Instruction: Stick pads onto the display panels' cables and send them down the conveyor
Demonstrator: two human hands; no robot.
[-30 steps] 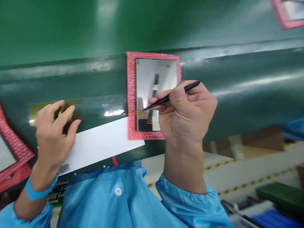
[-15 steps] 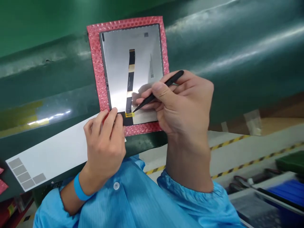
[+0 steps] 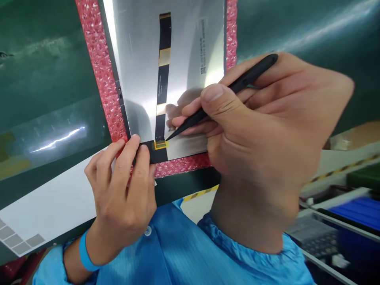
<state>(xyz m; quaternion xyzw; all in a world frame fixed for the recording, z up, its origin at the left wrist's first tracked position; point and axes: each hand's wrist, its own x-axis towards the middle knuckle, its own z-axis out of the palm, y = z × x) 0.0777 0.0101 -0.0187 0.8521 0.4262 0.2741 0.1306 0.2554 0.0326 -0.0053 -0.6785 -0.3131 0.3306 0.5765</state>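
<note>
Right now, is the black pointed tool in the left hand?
No: the right hand holds the black pointed tool, while the left hand lies at the lower left corner of the silver panel.

The far end of a silver panel [image 3: 139, 43] and its pink bubble wrap [image 3: 97, 59] ran beyond the view's top edge. The right hand [image 3: 267, 130] hid one near corner of the panel, the left hand [image 3: 121, 190] the other. Lettering [image 3: 203, 47] on the panel (and on its ribbon cable [image 3: 162, 87], too) was unreadably small. The left edge cropped a white sheet [image 3: 56, 194]; the right, a blue bin [image 3: 356, 209].
</note>
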